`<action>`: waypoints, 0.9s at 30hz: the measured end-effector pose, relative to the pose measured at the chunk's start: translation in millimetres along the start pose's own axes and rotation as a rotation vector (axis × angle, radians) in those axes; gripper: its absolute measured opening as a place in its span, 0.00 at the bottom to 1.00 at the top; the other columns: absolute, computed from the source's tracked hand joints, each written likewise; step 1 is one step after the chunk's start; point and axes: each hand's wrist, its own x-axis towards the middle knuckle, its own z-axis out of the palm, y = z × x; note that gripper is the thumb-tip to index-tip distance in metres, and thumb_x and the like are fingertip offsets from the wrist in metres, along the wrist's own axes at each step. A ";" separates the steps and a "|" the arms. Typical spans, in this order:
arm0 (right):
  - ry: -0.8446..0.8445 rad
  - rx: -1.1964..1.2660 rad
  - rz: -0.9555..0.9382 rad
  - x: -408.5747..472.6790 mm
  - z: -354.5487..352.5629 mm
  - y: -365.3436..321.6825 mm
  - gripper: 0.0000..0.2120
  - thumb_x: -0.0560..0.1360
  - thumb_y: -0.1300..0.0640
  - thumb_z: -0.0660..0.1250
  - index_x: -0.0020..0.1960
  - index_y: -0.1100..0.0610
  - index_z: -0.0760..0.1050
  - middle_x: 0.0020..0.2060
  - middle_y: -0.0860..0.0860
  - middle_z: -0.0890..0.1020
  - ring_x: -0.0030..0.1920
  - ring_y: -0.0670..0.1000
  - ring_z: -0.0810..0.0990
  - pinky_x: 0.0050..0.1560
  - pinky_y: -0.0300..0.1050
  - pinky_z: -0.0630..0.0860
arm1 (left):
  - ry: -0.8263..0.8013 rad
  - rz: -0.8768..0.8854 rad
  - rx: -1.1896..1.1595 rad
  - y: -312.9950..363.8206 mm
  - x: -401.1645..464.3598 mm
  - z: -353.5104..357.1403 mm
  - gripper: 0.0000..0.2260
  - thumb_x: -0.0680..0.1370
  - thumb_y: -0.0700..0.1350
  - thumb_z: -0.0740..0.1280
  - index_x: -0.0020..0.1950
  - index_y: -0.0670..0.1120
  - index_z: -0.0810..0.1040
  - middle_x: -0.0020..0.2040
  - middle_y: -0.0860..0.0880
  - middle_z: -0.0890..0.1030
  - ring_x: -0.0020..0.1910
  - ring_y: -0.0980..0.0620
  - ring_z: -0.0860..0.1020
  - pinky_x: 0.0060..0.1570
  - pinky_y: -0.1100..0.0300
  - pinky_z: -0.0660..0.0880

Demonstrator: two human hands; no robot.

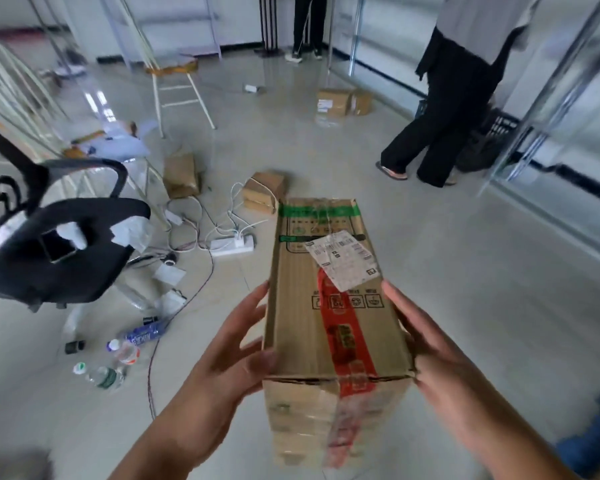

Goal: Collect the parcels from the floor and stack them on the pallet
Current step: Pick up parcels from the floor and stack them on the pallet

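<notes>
While both hands clamp the long box (329, 306) from its sides, I read this as the carry step: one parcel is off the floor and held out in front of me at about waist height. My left hand (236, 348) presses flat on the left face, fingers spread and fairly straight, thumb up at the near top edge. My right hand (426, 344) does the same on the right face, palm against the cardboard, fingers reaching forward along it. Neither hand curls under the box, so the hold looks like squeeze alone.

Red tape runs down the top and over the near end, and a white label sits skewed near the green band at the far end.

More parcels wait on the floor: a small box (264, 192) just beyond the far end of mine, a brown bag (181, 174) left of it, and a pair of boxes (343, 102) farther off. A power strip (232, 244) and loose cables lie between me and them, with bottles (118, 362) near an office chair (56, 244).

No pallet shows anywhere, so my next move is to turn and find it, stepping clear of the cables and of the person (444, 109) standing to the right.
</notes>
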 end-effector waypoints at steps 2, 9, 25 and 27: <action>-0.039 -0.125 0.016 -57.2 37.4 36.8 0.40 0.64 0.53 0.67 0.73 0.29 0.69 0.75 0.37 0.73 0.75 0.44 0.72 0.62 0.41 0.79 | -0.022 0.029 0.038 22.9 -5.7 16.1 0.36 0.75 0.51 0.73 0.81 0.66 0.64 0.78 0.55 0.74 0.73 0.44 0.77 0.67 0.34 0.77; -0.006 -0.215 -0.140 -102.3 47.7 -42.0 0.38 0.74 0.34 0.73 0.79 0.30 0.59 0.78 0.41 0.70 0.78 0.47 0.69 0.70 0.53 0.74 | -0.026 0.151 0.189 103.7 -27.1 57.6 0.46 0.72 0.56 0.80 0.84 0.64 0.58 0.82 0.53 0.66 0.78 0.41 0.71 0.71 0.30 0.70; 0.091 -0.499 -0.324 -173.4 91.5 -189.7 0.43 0.73 0.44 0.71 0.78 0.28 0.50 0.76 0.30 0.64 0.78 0.38 0.63 0.74 0.46 0.72 | -0.085 0.417 0.221 248.4 -45.6 127.6 0.44 0.68 0.51 0.81 0.80 0.63 0.64 0.75 0.55 0.74 0.67 0.44 0.81 0.54 0.41 0.84; 0.145 -0.499 -0.319 -183.0 105.5 -191.4 0.43 0.73 0.44 0.72 0.78 0.27 0.49 0.74 0.29 0.65 0.76 0.37 0.66 0.73 0.44 0.73 | -0.117 0.424 0.210 253.4 -50.7 124.1 0.44 0.67 0.52 0.81 0.79 0.65 0.65 0.74 0.56 0.75 0.66 0.42 0.82 0.53 0.39 0.84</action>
